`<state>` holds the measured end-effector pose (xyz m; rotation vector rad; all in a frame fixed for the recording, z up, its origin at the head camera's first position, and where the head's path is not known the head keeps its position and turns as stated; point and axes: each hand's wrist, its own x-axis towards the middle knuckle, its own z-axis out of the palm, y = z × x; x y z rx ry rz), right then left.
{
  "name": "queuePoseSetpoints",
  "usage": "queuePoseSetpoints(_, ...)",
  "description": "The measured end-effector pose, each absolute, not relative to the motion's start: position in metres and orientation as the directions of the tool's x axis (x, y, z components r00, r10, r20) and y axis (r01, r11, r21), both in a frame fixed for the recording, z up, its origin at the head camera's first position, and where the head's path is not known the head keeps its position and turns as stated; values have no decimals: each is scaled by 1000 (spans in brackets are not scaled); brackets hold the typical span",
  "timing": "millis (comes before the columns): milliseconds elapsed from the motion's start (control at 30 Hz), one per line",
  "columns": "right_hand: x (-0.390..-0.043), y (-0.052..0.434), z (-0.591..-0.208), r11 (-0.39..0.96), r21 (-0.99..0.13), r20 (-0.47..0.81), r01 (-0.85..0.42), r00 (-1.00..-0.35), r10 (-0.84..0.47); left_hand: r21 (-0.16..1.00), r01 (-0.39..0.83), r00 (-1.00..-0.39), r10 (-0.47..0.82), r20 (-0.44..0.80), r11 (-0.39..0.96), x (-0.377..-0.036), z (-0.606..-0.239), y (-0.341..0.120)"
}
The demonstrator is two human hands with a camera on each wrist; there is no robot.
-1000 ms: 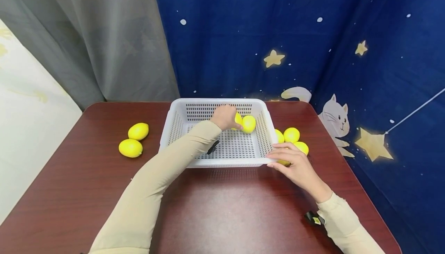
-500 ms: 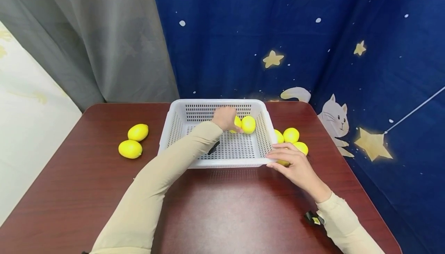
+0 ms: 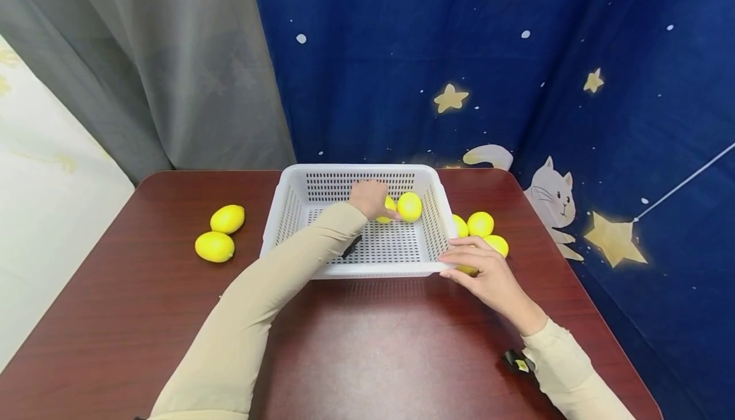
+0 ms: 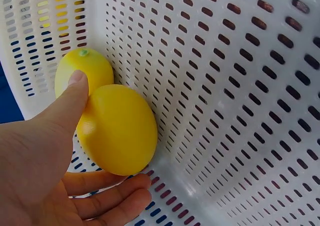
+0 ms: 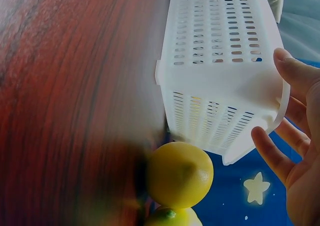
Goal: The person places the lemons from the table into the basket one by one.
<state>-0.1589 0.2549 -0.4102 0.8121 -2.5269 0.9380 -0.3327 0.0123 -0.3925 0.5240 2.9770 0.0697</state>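
A: Behind the dark red table hang a grey curtain and a blue cloth printed with stars and a cat. What stands on the table?

B: White perforated basket, centre. Left hand reaches into its far right corner; right hand lies at its near right corner.

A: State of the left hand's fingers?

B: Thumb and curled fingers grip a lemon from opposite sides, the lemon lying on the basket floor against the wall. Second lemon sits just beyond the thumb tip, touching the first.

A: And the right hand?

B: Fingers straight and slightly spread, tips at the basket's rim; whether they touch it cannot be told. Lemons on the right lie just beyond and under these fingers, outside the basket.

A: Anything further off?

B: Two lemons at left, well apart from both hands.
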Motion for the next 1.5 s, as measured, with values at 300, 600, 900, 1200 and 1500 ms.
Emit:
queuePoseSetpoints(300, -159, 255, -410, 635, -498, 453, -590, -802, -390, 110, 318, -938, 330, -110, 942, -329, -381, 4)
queuePoseSetpoints(600, -160, 255, -410, 634, -496, 455, -593, -799, -392, 98, 319, -938, 329, -110, 943, -329, -374, -2)
queuePoseSetpoints(900, -160, 255, -413, 612, -489, 486, -622, -776, -401, 119, 322, -943, 329, -51, 939, -333, -352, -8)
queuePoseSetpoints(1200, -160, 255, -413, 604, -493, 489, -626, -774, -402, 126, 312, -946, 320, -49, 942, -333, -349, -18)
queuePoseSetpoints(1500, -160, 254, -412, 610, -498, 480, -616, -782, -398, 188, 342, -933, 357, -48, 921, -330, -340, -39)
